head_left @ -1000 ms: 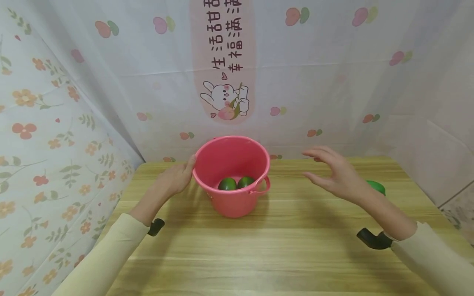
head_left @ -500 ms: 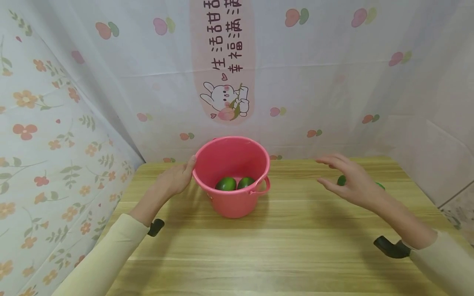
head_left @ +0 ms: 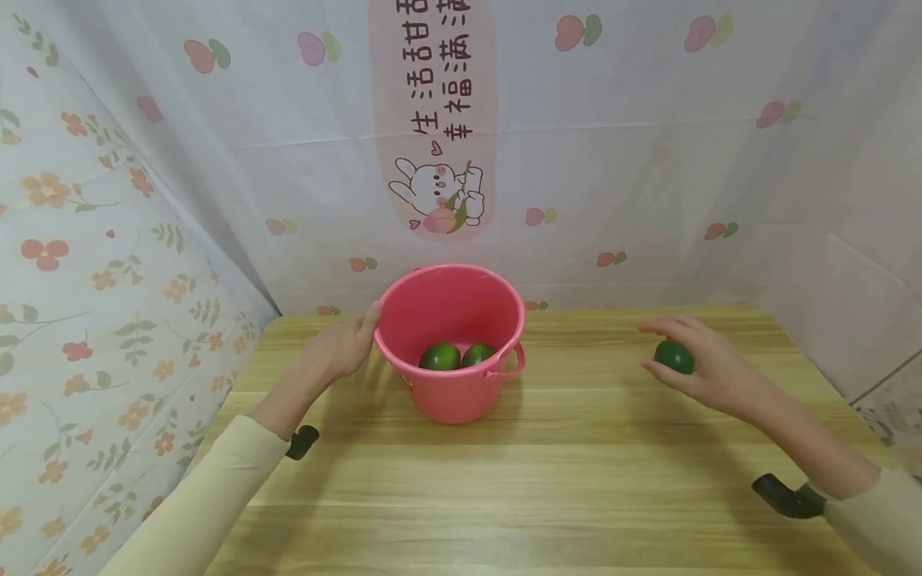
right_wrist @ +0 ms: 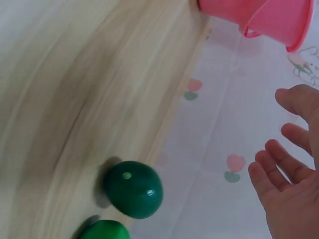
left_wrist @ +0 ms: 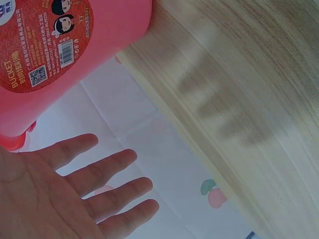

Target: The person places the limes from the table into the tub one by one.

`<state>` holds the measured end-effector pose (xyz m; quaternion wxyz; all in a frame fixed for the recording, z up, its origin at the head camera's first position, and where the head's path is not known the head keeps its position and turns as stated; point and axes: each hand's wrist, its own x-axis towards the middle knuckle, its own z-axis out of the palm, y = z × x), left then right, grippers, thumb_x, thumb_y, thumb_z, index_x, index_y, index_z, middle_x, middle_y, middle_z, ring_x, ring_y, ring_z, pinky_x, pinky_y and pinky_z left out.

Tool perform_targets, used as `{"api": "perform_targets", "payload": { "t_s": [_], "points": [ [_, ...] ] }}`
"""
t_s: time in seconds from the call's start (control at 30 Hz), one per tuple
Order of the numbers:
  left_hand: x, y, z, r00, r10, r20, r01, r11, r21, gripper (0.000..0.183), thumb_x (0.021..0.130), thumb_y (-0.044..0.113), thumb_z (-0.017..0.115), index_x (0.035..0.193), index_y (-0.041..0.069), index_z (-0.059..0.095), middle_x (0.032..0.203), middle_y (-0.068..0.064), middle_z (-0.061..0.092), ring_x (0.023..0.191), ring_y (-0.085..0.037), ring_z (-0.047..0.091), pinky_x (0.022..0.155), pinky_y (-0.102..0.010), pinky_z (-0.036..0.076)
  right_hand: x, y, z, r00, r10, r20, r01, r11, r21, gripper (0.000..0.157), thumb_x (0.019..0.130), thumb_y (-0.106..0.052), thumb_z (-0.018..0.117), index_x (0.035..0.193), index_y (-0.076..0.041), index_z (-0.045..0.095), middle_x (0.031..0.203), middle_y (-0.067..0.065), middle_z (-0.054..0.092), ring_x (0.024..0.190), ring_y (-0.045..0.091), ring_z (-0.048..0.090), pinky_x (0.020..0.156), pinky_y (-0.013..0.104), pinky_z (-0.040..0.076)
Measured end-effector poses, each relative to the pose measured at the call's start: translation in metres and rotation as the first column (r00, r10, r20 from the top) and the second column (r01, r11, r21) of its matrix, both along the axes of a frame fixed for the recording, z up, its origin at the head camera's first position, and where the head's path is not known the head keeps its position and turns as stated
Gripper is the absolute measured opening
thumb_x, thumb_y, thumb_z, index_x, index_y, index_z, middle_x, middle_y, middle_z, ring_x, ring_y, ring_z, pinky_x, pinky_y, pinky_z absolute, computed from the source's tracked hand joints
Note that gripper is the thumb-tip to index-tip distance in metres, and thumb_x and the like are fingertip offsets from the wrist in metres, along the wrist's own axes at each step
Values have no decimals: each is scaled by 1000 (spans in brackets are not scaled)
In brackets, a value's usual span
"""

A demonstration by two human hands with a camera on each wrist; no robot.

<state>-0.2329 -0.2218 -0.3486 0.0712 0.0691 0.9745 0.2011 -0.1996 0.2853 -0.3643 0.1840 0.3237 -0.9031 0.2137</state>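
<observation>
A pink bucket [head_left: 457,404] stands on the wooden table with two glossy green fruits [head_left: 439,357] inside. My left hand [head_left: 342,348] is at its left side, thumb at the rim; in the left wrist view the other fingers stretch out straight and apart beside the labelled wall. To the right, my right hand [head_left: 709,368] hovers with spread, bent fingers around a dark green egg-shaped fruit [head_left: 675,357] in the head view. The right wrist view shows the palm apart from that fruit. A brighter green round object [right_wrist: 105,230] lies beside it, hidden by the hand in the head view.
The wooden table [head_left: 504,496] ends at a white printed curtain [head_left: 612,184] close behind the bucket. The bucket's pink handle [head_left: 513,362] hangs toward the right. Black curved pieces [head_left: 788,498] stick out at both wrists.
My right hand has moved right and slightly toward me, so the dark green fruit now shows between thumb and fingers. One fruit in the bucket has shifted slightly left. The left hand stays put.
</observation>
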Motion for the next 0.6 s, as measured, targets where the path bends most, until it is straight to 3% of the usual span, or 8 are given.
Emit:
{"api": "perform_targets", "payload": {
  "t_s": [0.2,0.6],
  "points": [
    [0,0,1,1000,-1,2,1,1000,19,83,91,65,2,141,14,44,136,-13,46,118,-38,46,92,-61,33,-1,8,-8,998,-21,51,20,1000,22,54,74,-11,80,123,-7,57,121,8,54,109,28,51,80,46,44],
    [0,0,-1,1000,-3,-14,3,1000,11,84,92,65,1,138,13,47,134,-14,48,116,-38,47,91,-60,34,-16,29,-26,1000,-5,21,2,993,117,63,64,-8,85,119,1,55,115,21,52,103,40,49,78,55,43]
  ]
}}
